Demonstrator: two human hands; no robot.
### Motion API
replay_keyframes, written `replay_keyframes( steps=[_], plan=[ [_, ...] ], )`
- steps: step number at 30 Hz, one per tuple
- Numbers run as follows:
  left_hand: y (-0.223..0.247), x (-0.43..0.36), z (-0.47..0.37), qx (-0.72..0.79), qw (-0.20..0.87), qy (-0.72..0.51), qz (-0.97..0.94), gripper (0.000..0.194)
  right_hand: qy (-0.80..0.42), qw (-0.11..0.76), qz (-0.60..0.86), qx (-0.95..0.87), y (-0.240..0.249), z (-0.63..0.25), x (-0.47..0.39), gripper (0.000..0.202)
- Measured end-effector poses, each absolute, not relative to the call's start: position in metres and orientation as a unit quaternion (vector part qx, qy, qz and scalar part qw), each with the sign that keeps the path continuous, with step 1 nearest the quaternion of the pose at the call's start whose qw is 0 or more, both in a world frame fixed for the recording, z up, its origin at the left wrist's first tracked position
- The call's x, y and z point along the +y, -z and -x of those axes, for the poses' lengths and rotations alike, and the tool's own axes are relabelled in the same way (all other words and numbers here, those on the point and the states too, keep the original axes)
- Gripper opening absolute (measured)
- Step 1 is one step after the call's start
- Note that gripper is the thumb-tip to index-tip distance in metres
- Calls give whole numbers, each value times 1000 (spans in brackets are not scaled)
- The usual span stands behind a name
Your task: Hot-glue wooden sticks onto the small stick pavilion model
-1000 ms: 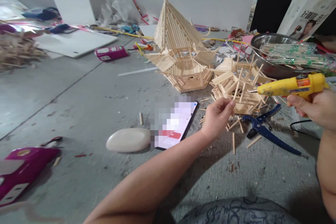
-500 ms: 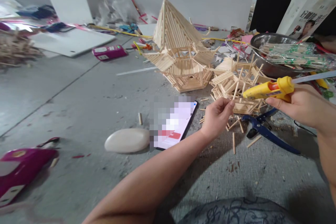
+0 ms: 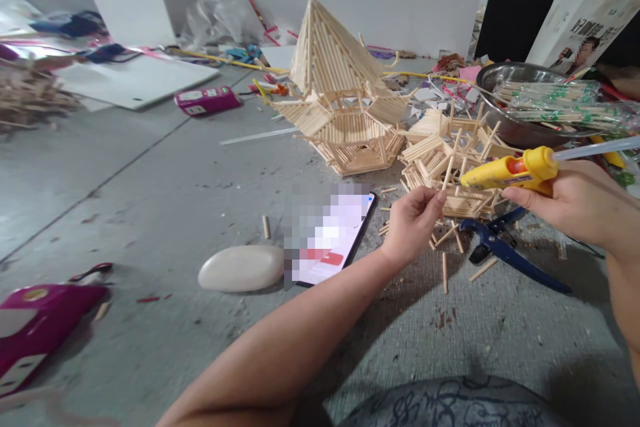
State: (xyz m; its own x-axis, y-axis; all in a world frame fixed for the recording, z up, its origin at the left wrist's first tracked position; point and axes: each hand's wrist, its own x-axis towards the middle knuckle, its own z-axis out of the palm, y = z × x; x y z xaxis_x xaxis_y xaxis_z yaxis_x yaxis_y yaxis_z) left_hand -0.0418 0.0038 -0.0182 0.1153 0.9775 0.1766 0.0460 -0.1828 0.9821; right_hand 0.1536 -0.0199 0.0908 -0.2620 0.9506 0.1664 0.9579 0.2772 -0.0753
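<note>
My left hand (image 3: 413,221) pinches a thin wooden stick (image 3: 451,163) that stands nearly upright. In my right hand (image 3: 575,203) is a yellow glue gun (image 3: 515,170) with a clear glue stick in its back; its nozzle points left, close to the held stick. Behind both hands lies a heap of short sticks and small stick-built parts (image 3: 430,157). A tower model of sticks with a pointed roof (image 3: 335,53) stands on the floor, left of the heap. Under the glue gun lies a blue cutter (image 3: 515,257), with loose sticks beside it.
A phone (image 3: 330,240) and a white oval object (image 3: 241,268) lie left of my left hand. Purple devices (image 3: 45,320) sit farther left. At the back right, a metal bowl (image 3: 505,120) holds wrapped sticks. White boards (image 3: 140,80) lie at the back left.
Almost nothing differs. The glue gun and my right hand have shifted very slightly left, and the whole view has moved a little.
</note>
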Motion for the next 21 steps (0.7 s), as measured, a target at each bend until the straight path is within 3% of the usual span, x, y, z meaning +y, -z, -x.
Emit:
replay_keyframes(
  steps=[6,11,14,21],
  plan=[
    [16,3,42,442,475,-497,-576,23,-52,232,617,-750,-77,-171,-21,35],
    [16,2,41,444,486,-490,-572,23,-305,450,581,-606,-60,-185,-16,27],
    [14,2,39,440,500,-483,-568,25,-382,547,500,-553,-59,-185,-14,21],
    [8,5,35,434,556,-467,-533,24,-405,559,469,-552,-61,-183,-17,21]
  ],
)
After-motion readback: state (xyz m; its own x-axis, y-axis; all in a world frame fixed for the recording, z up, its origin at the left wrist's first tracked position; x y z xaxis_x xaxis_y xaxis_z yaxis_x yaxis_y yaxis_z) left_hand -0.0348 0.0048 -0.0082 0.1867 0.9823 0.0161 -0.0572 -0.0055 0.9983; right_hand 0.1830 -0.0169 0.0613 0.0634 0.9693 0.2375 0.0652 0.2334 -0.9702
